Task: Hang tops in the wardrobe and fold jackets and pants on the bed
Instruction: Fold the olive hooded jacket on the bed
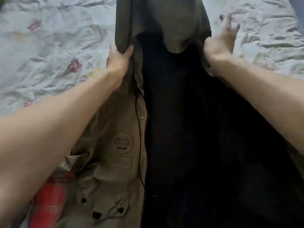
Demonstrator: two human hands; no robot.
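Note:
An olive-khaki hooded jacket with a dark lining lies open down the middle of the bed, hood at the far end. My left hand pinches the left edge of the hood between thumb and fingers. To the right of the hood my right hand has its fingers spread over the jacket's right shoulder edge and the sheet, holding nothing. A black drawcord runs down the jacket's left front panel, which bears a round printed logo and dark snaps.
The bed carries a crumpled white sheet with pink and yellow flowers on both sides of the jacket. A red plaid garment lies under the jacket's lower left corner. A grey-blue cloth shows at the top right.

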